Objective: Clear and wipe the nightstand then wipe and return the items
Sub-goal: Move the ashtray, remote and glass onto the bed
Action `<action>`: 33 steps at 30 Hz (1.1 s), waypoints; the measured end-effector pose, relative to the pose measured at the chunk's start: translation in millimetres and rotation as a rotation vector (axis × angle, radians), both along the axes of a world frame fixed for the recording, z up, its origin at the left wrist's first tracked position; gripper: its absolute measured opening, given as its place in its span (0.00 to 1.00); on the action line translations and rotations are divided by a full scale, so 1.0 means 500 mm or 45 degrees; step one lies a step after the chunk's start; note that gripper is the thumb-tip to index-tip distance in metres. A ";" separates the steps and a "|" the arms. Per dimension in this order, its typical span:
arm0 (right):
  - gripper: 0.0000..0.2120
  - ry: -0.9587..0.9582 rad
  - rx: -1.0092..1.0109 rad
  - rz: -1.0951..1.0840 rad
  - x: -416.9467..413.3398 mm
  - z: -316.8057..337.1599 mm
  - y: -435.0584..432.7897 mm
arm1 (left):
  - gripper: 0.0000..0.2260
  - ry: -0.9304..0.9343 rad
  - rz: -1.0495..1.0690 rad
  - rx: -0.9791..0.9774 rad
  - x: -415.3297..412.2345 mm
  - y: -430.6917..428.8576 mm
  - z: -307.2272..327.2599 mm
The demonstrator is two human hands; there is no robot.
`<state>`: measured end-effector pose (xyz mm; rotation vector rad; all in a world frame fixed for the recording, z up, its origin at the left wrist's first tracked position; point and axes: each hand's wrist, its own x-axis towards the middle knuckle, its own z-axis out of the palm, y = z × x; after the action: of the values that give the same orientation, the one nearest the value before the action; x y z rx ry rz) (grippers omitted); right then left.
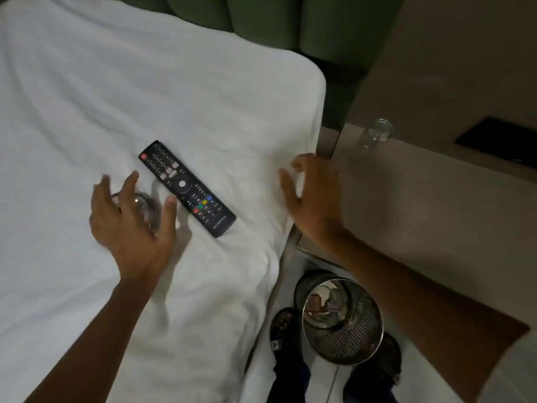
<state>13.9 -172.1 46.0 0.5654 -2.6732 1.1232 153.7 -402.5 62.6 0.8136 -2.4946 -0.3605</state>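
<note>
The white bed [87, 97] filled the left and centre of the view. The left hand [130, 219] hovered low over the sheet, fingers spread around a clear glass [145, 210] lying on the bedding; whether the fingers actually gripped it could not be told. Just beside that hand, a black remote control [187, 189] lay diagonally on the sheet, buttons up. The right hand [313, 196] was at the bed's edge, fingers apart and holding nothing. Further right, the bench [421, 199] carried a second clear glass [377, 133] near its back corner and a dark flat item [499, 141] behind. A mesh wastebasket [343, 321] stood on the floor below.
</note>
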 end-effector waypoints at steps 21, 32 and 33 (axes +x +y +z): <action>0.22 -0.518 0.480 -0.269 -0.238 -0.045 0.265 | 0.11 -0.113 -0.774 0.347 -0.309 0.394 -0.037; 0.20 -0.292 -0.536 -0.044 -0.146 0.048 0.068 | 0.19 0.058 -0.429 0.820 -0.384 0.245 0.092; 0.20 -0.284 -0.549 0.000 -0.142 0.049 0.028 | 0.18 0.093 -0.393 0.798 -0.378 0.210 0.094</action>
<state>-56.9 -158.3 70.7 0.3789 -2.4760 1.7882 -35.3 -297.3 109.4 0.6087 -2.4515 -1.2984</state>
